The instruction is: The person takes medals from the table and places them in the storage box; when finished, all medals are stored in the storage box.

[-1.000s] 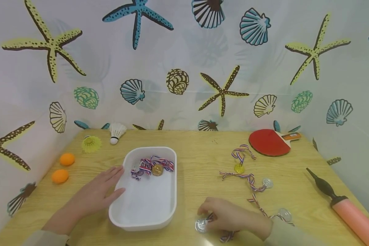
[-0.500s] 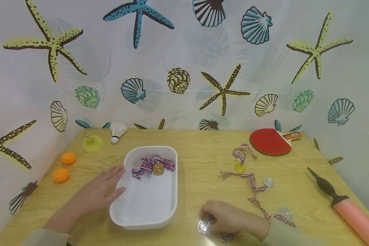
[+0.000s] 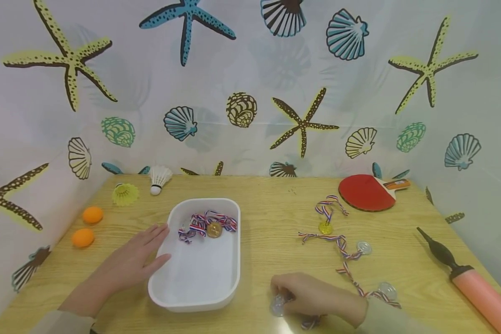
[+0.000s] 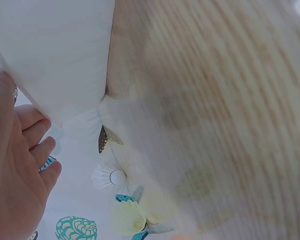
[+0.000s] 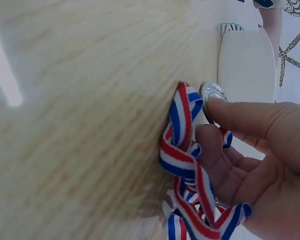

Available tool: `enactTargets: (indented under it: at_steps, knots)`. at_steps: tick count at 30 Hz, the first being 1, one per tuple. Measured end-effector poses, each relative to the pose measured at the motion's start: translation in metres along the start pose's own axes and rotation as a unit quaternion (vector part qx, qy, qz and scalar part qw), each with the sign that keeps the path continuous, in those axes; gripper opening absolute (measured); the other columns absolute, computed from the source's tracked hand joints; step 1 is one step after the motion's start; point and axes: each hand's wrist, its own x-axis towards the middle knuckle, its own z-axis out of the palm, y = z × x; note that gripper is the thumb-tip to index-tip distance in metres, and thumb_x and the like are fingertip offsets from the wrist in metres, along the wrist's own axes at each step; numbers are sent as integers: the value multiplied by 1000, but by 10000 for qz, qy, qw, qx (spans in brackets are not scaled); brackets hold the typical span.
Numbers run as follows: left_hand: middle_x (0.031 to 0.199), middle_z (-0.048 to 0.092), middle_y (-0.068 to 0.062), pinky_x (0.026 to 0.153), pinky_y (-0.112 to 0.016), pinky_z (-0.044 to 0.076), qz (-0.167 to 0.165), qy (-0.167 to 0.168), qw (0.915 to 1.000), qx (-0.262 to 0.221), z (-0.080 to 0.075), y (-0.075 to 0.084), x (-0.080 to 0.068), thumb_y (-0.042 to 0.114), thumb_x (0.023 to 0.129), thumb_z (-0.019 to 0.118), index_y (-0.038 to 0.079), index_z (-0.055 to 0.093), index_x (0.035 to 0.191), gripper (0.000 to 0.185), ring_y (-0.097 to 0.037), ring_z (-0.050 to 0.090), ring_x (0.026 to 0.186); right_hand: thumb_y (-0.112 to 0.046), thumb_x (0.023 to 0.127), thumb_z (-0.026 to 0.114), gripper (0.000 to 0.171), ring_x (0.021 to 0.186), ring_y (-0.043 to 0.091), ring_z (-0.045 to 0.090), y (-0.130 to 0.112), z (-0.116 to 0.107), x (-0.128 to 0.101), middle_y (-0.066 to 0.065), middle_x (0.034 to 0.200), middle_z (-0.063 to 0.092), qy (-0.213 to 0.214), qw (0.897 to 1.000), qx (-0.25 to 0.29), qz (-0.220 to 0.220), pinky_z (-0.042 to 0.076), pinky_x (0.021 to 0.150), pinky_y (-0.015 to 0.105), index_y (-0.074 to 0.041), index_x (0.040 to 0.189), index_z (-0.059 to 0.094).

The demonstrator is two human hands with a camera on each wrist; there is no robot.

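Observation:
My right hand (image 3: pixel 306 294) pinches a silver medal (image 5: pixel 212 92) between thumb and fingers, low at the front of the table. Its red, white and blue ribbon (image 5: pixel 182 155) trails beside the fingers in the right wrist view. With fingers extended, my left hand (image 3: pixel 129 255) rests against the left rim of a white plastic tub (image 3: pixel 235 260). Inside the tub, toward its far end, lie bunched striped ribbons (image 3: pixel 198 223) and a gold-coloured medal (image 3: pixel 214 229). The left wrist view shows the left fingers (image 4: pixel 42 150) at the tub's edge.
Right of the tub lie a gold medal (image 3: pixel 325 228) and two silver medals (image 3: pixel 364 247) with ribbons. Farther right are a red table tennis bat (image 3: pixel 365 192) and a hand pump (image 3: pixel 480 292). Two orange balls (image 3: pixel 83 237) and two shuttlecocks (image 3: pixel 160 178) lie on the left.
The silver medal in my right hand has tilted and shifted slightly to the right with the hand. My left hand has stayed at the tub's rim.

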Motion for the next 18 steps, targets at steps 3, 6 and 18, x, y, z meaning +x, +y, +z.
enactTargets:
  at_steps: [3, 6, 18]
  knots:
    - [142, 35, -19, 103, -54, 26, 5, 6, 10000, 8, 0, 0, 0, 42, 94, 48, -4, 39, 137, 63, -39, 29, 129, -1, 79, 67, 19, 66, 0, 48, 0, -4, -2, -12, 77, 55, 67, 9999, 110, 15, 45, 61, 16, -14, 87, 58]
    - [142, 34, -19, 103, -54, 25, -42, -50, 10000, -10, 0, 0, 0, 43, 94, 47, -3, 38, 138, 64, -39, 28, 130, 1, 79, 64, 16, 66, 1, 49, 0, -11, -3, -11, 76, 57, 222, 9990, 379, 118, 47, 60, 17, -14, 82, 60]
    - [143, 33, -18, 103, -54, 24, -134, -174, 9998, -4, -2, 3, 0, 46, 94, 46, -3, 38, 138, 66, -38, 27, 131, -12, 84, 67, 4, 53, 7, 51, -13, -63, -18, -4, 82, 58, 725, 9902, 1168, 239, 44, 47, 20, -13, 81, 64]
